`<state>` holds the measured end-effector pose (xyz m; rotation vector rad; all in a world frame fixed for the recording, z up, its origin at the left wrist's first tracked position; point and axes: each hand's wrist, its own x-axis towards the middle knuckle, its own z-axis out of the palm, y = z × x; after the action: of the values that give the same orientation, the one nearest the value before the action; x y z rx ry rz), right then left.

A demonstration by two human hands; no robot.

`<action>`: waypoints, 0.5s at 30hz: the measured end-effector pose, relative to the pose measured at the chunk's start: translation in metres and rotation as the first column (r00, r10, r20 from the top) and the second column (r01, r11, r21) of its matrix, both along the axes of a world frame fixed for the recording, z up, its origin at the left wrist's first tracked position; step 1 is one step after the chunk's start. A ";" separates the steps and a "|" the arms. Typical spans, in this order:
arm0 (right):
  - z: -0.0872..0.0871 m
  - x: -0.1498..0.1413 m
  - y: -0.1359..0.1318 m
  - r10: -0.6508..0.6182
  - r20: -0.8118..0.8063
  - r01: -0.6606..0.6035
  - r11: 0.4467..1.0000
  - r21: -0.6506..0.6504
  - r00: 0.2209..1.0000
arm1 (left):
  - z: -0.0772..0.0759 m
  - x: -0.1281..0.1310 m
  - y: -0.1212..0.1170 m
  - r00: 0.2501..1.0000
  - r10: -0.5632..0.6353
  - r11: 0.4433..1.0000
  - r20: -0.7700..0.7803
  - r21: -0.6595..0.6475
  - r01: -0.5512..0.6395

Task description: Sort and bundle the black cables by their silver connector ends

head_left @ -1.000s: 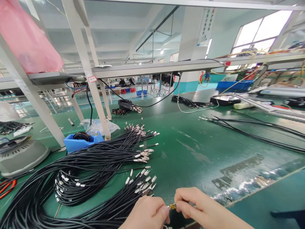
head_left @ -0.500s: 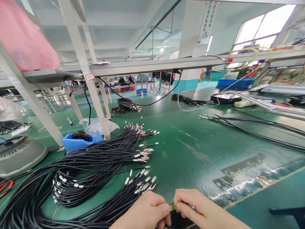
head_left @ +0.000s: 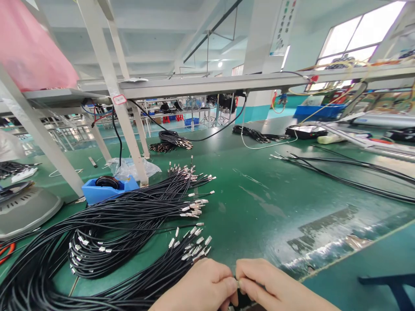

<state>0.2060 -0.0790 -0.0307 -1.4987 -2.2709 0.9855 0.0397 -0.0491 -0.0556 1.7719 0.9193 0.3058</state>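
At the bottom middle, my left hand (head_left: 207,285) and my right hand (head_left: 264,283) meet with their fingertips pinched together. Between them is a small yellow-and-silver piece (head_left: 238,284), almost wholly covered by the fingers now; its exact kind cannot be made out. Beside my left hand lies a bundle of black cables (head_left: 155,272) with silver metal ends (head_left: 196,244) pointing away to the right. A larger bundle of black cables (head_left: 129,205) with similar ends lies behind it, curving round on the left. My hands are over the front edge of the green table (head_left: 246,220).
A blue tape dispenser (head_left: 108,190) stands by a white shelf post (head_left: 125,125). Further back are a coiled cable bundle (head_left: 170,140) and another bundle (head_left: 256,134). Several long black cables (head_left: 350,170) lie at the right. A grey round-bodied device (head_left: 29,209) sits at the left.
My fingertips have drawn closer together, covering the yellow band that showed between them. The view has shifted slightly; the cable bundles lie as before.
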 end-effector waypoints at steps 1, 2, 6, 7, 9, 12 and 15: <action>-0.001 0.000 0.000 -0.010 -0.015 0.010 1.000 0.001 1.000 | 0.001 0.002 -0.001 1.000 0.005 1.000 -0.005 0.020 -0.005; -0.002 0.000 0.001 -0.018 -0.035 0.018 1.000 0.001 0.999 | 0.002 0.003 -0.001 1.000 0.014 0.999 -0.006 0.033 -0.014; -0.008 -0.003 0.007 -0.088 -0.188 0.083 0.996 -0.035 0.978 | 0.009 0.002 0.002 0.999 0.050 0.992 0.007 0.116 -0.050; -0.011 -0.006 0.008 -0.111 -0.234 0.104 0.994 -0.040 0.966 | 0.010 0.000 0.004 0.997 0.074 0.980 0.001 0.183 -0.073; -0.015 -0.012 0.009 -0.123 -0.271 0.116 0.992 -0.043 0.955 | 0.013 -0.003 0.010 0.982 0.182 0.906 -0.053 0.396 -0.147; -0.023 -0.023 0.006 -0.039 -0.104 0.034 0.998 -0.053 0.994 | 0.011 -0.003 0.016 0.897 0.391 0.740 -0.205 0.650 -0.174; -0.029 -0.031 0.002 0.054 0.068 -0.051 0.998 -0.034 0.996 | 0.004 0.002 0.013 0.834 0.401 0.766 -0.380 0.638 -0.078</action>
<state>0.1755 -0.0772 -0.0596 -1.5153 -2.3641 1.0042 0.0419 -0.0359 -0.0512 2.3839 1.5764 0.3417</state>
